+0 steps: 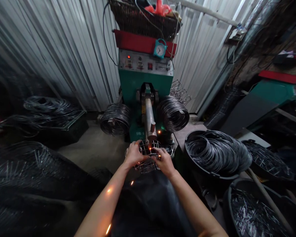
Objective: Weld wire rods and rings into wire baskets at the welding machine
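A small round wire basket (146, 168) sits beneath the electrode tip of a green spot welder (145, 79). My left hand (133, 154) grips its left side, fingers curled over the wires. At the right side, my right hand (164, 161) pinches the wires close to the weld point. Whether a separate wire piece is between those fingers I cannot make out. The welder's metal arm (149, 115) reaches down toward me, its tip at the basket's wires. Orange sparks glow at the tip and fly past my left forearm.
Wire coils hang left (115, 119) and right (174, 113) of the welder. A black tub of wire rings (218, 153) and a bin of short wire pieces (255, 210) stand at right. A dark crate (71, 126) with coiled wire sits left. A teal clock (160, 49) hangs on the welder.
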Motion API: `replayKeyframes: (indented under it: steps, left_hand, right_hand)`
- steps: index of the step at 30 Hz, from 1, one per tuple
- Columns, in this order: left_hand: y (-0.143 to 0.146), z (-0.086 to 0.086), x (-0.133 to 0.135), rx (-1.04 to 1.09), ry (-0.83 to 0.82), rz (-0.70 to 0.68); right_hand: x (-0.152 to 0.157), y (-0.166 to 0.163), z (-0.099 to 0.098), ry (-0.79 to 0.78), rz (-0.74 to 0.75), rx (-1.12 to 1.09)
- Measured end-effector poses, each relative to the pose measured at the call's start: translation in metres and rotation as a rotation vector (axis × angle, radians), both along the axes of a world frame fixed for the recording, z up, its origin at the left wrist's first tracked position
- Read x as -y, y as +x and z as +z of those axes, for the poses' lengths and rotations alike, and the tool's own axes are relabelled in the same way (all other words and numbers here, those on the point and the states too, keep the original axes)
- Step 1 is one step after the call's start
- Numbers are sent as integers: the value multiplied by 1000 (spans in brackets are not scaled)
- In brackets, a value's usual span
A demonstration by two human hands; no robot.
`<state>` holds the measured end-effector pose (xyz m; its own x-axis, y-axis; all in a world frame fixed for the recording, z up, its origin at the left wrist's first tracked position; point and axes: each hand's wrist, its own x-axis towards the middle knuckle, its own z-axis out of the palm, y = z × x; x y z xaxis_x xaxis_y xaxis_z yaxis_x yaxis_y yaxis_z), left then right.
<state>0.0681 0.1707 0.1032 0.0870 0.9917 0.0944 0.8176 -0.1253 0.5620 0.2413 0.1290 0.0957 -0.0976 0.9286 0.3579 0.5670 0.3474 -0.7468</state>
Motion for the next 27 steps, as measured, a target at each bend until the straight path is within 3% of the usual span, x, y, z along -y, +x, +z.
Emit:
replayKeyframes:
  steps: [3,6,9,11,16,27]
  left_hand:
    - [0,2,3,-13,30,5]
    - [-1,4,3,-36,71,0]
    - [-4,2,-3,-10,39,-33]
    - [-5,0,-9,57,-27,-67]
    - [-4,-5,-20,120,-39,-14]
    - [-3,-2,-31,50,-23,19]
  right_hand:
    - [26,18,-25,-176,-148,-284]
    - [62,40,-67,-355,-262,-417]
    - [94,53,-107,-336,-308,-402]
    - [104,56,-122,-310,-346,-422]
    - [95,63,-127,-397,-534,-804]
    - [88,83,-125,-622,-605,-1384]
